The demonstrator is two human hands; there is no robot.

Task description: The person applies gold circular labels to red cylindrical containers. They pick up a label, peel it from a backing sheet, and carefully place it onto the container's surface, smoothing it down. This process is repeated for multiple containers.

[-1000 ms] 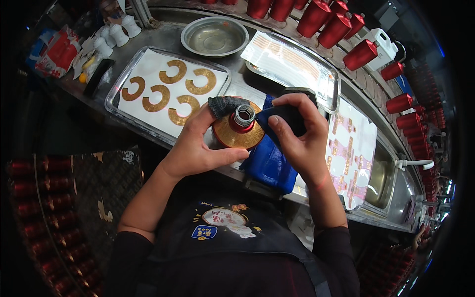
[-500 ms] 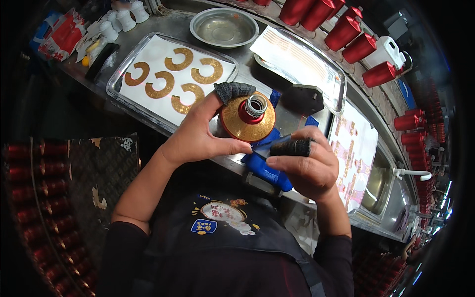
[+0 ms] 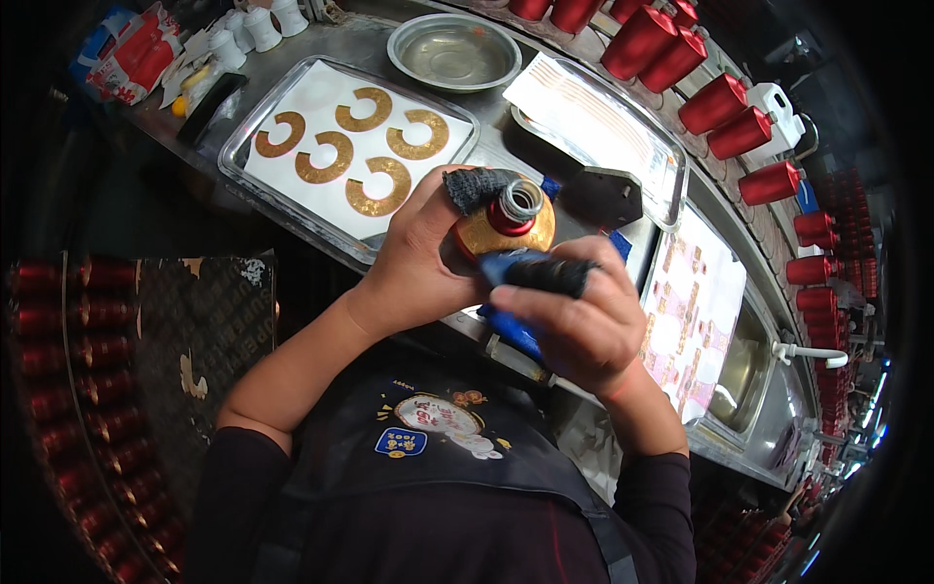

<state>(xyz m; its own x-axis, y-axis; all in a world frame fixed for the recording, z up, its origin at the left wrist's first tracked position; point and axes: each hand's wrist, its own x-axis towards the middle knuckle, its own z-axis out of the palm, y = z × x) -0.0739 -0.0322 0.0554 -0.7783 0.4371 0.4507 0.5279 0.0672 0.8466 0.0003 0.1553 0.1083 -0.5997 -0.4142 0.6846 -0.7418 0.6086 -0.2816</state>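
Labels, gold C-shaped paper ones [image 3: 342, 144], lie on the clear tray [image 3: 238, 173] at far left. Nearer, the left hand [image 3: 420, 255] has its grip wrapped around a round gold bottle with a red neck [image 3: 504, 226]; the right hand [image 3: 576, 321] pinches a blue cloth [image 3: 525, 271] just below it.

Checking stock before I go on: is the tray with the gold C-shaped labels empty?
No: the tray holds five gold C-shaped labels on its white sheet.

Head camera looks steeply down, close.
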